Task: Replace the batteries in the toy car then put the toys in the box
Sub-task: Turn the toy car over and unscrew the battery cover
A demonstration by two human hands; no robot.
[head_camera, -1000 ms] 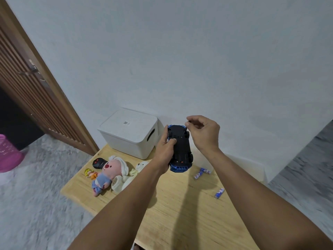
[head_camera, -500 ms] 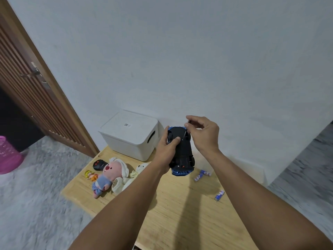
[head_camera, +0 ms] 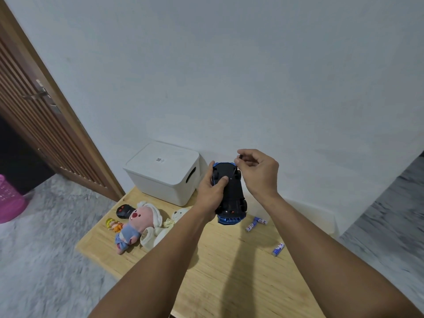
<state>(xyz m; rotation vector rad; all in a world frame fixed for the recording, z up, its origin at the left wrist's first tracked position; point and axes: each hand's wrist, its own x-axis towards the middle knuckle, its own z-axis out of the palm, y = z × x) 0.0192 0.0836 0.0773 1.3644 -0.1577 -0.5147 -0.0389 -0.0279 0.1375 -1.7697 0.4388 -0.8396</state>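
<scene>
While the left hand (head_camera: pixel 210 191) grips the upside-down blue plastic toy car (head_camera: pixel 229 193) above the light wooden table (head_camera: pixel 229 283), thumb on its black underside, the right hand (head_camera: pixel 258 172) has fingertips pinched together at the car's far end; can't tell on what.

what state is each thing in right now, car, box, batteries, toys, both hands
toy car: upside down, held above the table
left hand: grips the car
right hand: pinches at the car's underside
box: lid on
batteries: lying loose on the table
plush toys: lying on the table
</scene>
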